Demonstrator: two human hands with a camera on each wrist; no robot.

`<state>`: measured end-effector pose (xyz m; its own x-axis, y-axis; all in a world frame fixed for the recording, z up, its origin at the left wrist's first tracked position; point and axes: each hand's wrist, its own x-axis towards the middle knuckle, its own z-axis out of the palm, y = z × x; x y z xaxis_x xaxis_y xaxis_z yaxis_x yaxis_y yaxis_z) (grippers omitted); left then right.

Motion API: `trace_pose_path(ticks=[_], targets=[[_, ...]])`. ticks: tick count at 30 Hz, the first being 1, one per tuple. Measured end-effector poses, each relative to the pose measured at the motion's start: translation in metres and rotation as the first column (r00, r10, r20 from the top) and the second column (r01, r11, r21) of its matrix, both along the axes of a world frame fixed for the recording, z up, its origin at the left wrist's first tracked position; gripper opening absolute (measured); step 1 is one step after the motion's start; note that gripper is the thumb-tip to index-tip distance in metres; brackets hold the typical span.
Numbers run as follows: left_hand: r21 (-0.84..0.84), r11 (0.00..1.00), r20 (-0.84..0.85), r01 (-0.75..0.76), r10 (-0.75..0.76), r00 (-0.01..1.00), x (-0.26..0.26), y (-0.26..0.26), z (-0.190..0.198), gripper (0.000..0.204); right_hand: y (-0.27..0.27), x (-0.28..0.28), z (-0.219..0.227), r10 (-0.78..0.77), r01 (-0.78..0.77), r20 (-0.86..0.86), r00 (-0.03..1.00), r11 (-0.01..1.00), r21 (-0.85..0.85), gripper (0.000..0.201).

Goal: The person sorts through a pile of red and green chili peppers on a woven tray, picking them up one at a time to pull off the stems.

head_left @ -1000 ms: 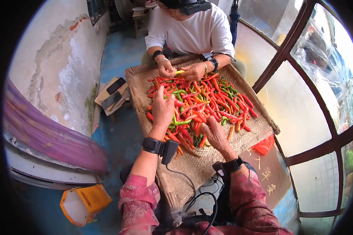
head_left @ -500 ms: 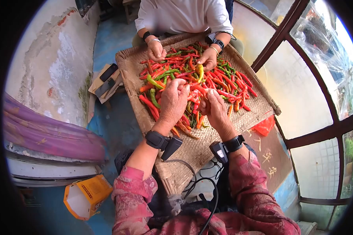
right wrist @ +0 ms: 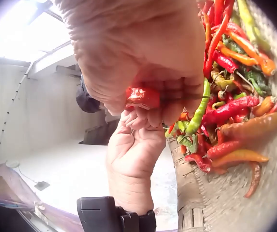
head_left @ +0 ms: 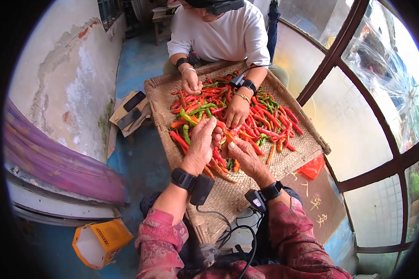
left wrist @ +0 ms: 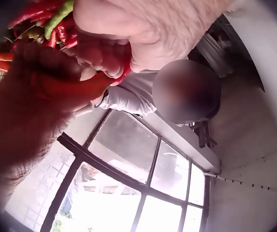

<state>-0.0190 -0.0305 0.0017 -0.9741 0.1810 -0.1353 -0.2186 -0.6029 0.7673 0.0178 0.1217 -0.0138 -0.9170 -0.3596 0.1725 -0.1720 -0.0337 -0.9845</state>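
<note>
A red chili pepper (left wrist: pixel 99 84) stretches between my two hands, above the front part of the pepper heap (head_left: pixel 270 116). My left hand (head_left: pixel 202 144) pinches one end between thumb and curled fingers. The other end lies in my right hand (head_left: pixel 247 160), with the thumb over it. In the right wrist view a glossy piece of the red pepper (right wrist: pixel 144 98) shows between thumb and fingers, and the left fingertips come right up to it. My right fingers hide part of the pepper. Red, orange and green chilies lie just past both hands.
The heap rests in a woven tray (head_left: pixel 288 160) with a raised rim. Across it sits a person in white, one hand (head_left: pixel 237 111) down among the peppers, the other (head_left: pixel 191 83) above them. A yellow box (head_left: pixel 104 242) stands on the floor; cables (head_left: pixel 239 228) hang below my wrists.
My hands, apart over the heap a second ago, have come together at the red pepper. The person opposite has let go of a yellow-green pepper and reaches into the heap.
</note>
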Motion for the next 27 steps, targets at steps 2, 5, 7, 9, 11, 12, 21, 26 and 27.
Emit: trace_pose_path(ticks=[2, 5, 7, 9, 11, 12, 21, 26, 27], targets=[[0.051, 0.996, 0.008, -0.067, 0.067, 0.998, -0.003, -0.003, 0.000, 0.018, -0.003, 0.002, 0.000, 0.058, -0.056, 0.046, 0.997, 0.997, -0.049, 0.037], [0.032, 0.994, -0.012, -0.103, 0.104, 0.995, -0.006, -0.005, -0.001, 0.021, -0.002, 0.002, 0.003, 0.073, -0.073, 0.044, 0.996, 0.997, 0.001, 0.035], [0.002, 0.990, -0.008, -0.139, 0.139, 0.990, -0.003, -0.001, 0.002, 0.025, -0.002, 0.001, -0.001, 0.044, -0.044, -0.001, 0.999, 0.999, -0.004, 0.031], [-0.234, 0.966, -0.073, -0.111, 0.096, 0.993, 0.003, 0.004, 0.004, 0.044, -0.003, 0.000, -0.003, -0.024, 0.023, -0.013, 1.000, 1.000, -0.020, 0.030], [-0.363, 0.928, -0.159, -0.089, 0.032, 0.987, 0.011, 0.014, 0.000, 0.057, 0.000, -0.003, -0.005, -0.138, 0.137, -0.011, 0.990, 0.990, -0.017, 0.027], [-0.415, 0.906, -0.227, -0.080, -0.017, 0.974, 0.012, 0.018, -0.006, 0.058, 0.001, -0.005, -0.006, -0.137, 0.137, -0.012, 0.990, 0.990, -0.018, 0.027], [-0.539, 0.836, -0.273, -0.105, -0.056, 0.960, 0.013, 0.019, -0.017, 0.029, 0.000, 0.001, 0.003, -0.151, 0.297, -0.323, 0.934, 0.833, 0.467, 0.025], [-0.366, 0.929, -0.182, -0.058, -0.010, 0.983, 0.010, 0.007, 0.005, 0.031, 0.001, 0.004, -0.005, -0.052, 0.310, -0.429, 0.902, 0.768, 0.560, 0.020], [-0.354, 0.931, -0.191, -0.087, 0.019, 0.981, 0.006, 0.003, 0.007, 0.033, 0.001, 0.004, -0.012, -0.022, 0.306, -0.444, 0.896, 0.756, 0.579, 0.014]])
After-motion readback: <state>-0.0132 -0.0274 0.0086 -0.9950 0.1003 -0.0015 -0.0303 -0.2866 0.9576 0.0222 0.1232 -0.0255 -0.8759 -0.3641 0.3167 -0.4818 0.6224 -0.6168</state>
